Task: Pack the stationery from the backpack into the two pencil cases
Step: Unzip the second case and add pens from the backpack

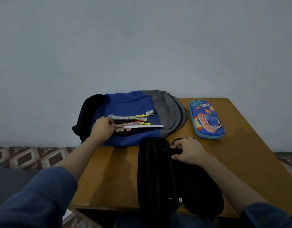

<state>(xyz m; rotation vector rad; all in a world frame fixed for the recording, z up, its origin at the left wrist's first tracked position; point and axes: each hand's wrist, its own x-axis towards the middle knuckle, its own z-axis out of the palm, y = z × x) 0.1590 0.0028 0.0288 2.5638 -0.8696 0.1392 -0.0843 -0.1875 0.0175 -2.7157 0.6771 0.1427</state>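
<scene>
Two cases, first pick in hand

Left hand (103, 127) curls its fingers round the ends of the pens (128, 123) piled on the backpack (130, 102). Right hand (188, 151) grips the open black case (156, 175), steadying it. Blue case (206, 119) lies shut beside the backpack. Next, I judge: lift the pens clear, lay them lengthwise in the black case

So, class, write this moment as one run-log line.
left hand grips stationery on backpack | right hand holds open black pencil case | blue pencil case closed, on table
</scene>
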